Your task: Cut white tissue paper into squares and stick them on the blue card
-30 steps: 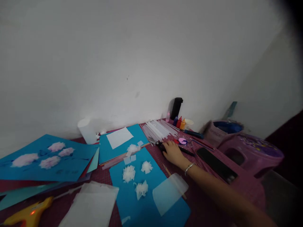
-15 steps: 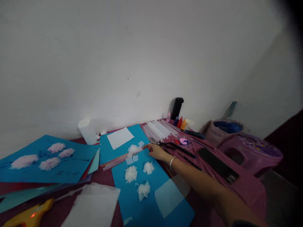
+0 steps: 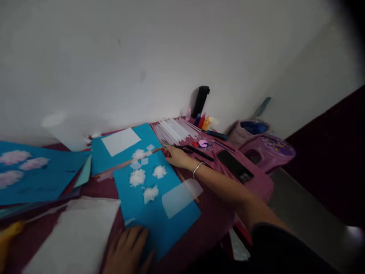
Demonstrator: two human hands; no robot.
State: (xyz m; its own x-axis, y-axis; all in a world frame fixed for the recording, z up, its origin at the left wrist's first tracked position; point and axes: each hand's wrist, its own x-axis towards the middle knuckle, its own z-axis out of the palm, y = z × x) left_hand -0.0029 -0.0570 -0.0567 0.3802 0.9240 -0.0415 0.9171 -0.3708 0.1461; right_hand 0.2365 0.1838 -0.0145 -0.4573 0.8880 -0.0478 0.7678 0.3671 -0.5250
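Note:
My right hand (image 3: 175,156) reaches to the top right corner of the near blue sheet (image 3: 159,228), fingers closed beside the scissors (image 3: 185,148); what they pinch is too small to make out. On that sheet lie crumpled white tissue flowers (image 3: 137,177) and a translucent paper piece (image 3: 179,198). Another flower (image 3: 138,154) and small paper squares (image 3: 144,161) sit by its upper edge. My left hand (image 3: 128,247) rests with fingers apart at the sheet's lower left edge, holding nothing visible.
A far blue sheet (image 3: 99,161) bears white paper (image 3: 121,140). White strips (image 3: 175,129), paint bottles (image 3: 202,121), a black bottle (image 3: 201,101) and a phone (image 3: 234,165) lie or stand rightward. At left are a pink-flower picture (image 3: 57,179), white sheets (image 3: 76,232) and a yellow glue gun (image 3: 8,236).
My left hand has come into view at the bottom. The camera view has shifted, so the table things appear further left and higher. My right hand remains near the scissors.

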